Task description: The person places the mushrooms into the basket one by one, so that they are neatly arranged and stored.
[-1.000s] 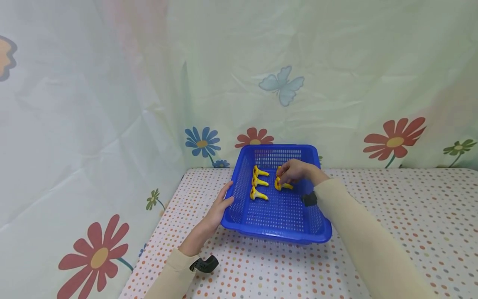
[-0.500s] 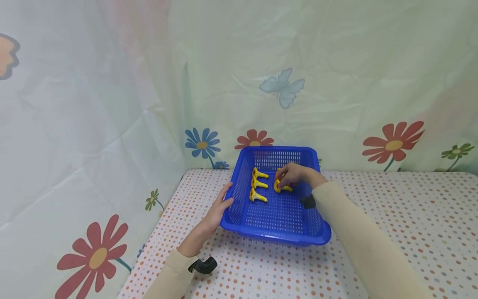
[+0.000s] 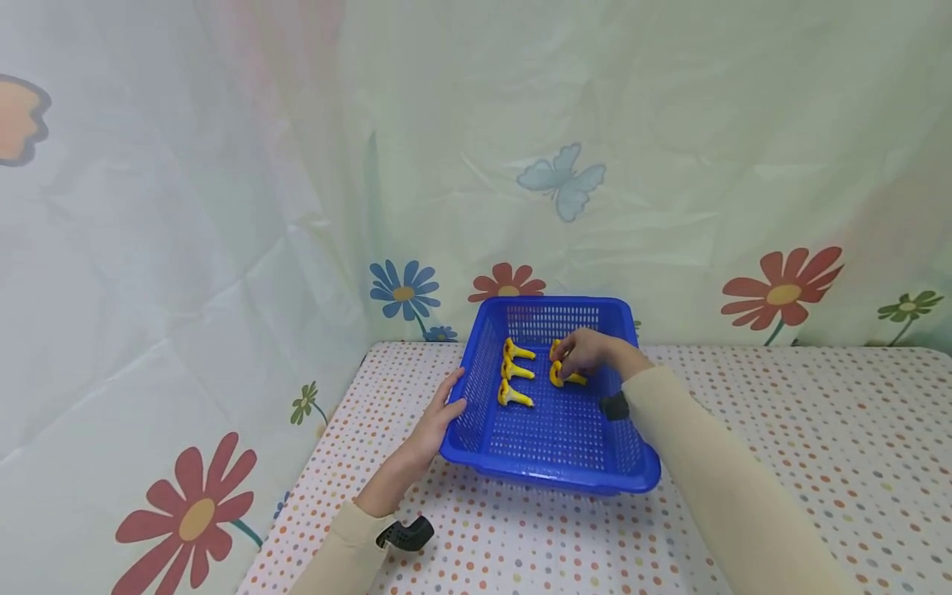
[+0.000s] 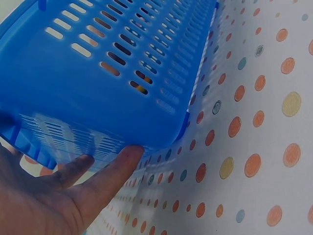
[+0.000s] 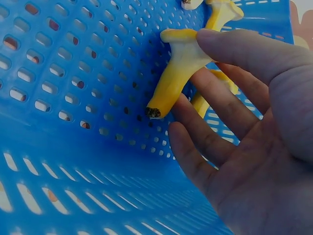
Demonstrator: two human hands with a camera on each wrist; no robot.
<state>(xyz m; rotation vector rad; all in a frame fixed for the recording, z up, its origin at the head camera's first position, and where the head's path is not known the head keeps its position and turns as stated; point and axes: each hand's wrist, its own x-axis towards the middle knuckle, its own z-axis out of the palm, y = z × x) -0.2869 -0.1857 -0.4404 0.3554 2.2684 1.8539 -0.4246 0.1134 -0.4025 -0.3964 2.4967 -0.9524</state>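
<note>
In the head view, my right hand (image 3: 587,350) is inside a blue plastic basket (image 3: 546,475), pinching a yellow chanterelle-like mushroom (image 3: 556,375). The right wrist view shows the thumb against the cap of this mushroom (image 5: 182,63), with fingers behind it; its dark-tipped stem points down towards the basket floor. Just behind it lies another yellow mushroom (image 3: 554,345), partly covered by the hand. Three more mushrooms lie in a column at the basket's left: back (image 3: 521,351), middle (image 3: 518,369) and front (image 3: 515,394). My left hand (image 3: 430,426) touches the basket's outer left side with fairly straight fingers.
The basket stands on a dotted tablecloth (image 3: 803,430), near the back wall sheet (image 3: 669,165) printed with flowers and a butterfly. Another printed sheet (image 3: 171,273) rises along the left. Perforated walls surround the right hand.
The right hand and its mushroom have shifted very slightly to the right within the basket, showing a little more of the mushroom behind. The left hand stays at the basket's side.
</note>
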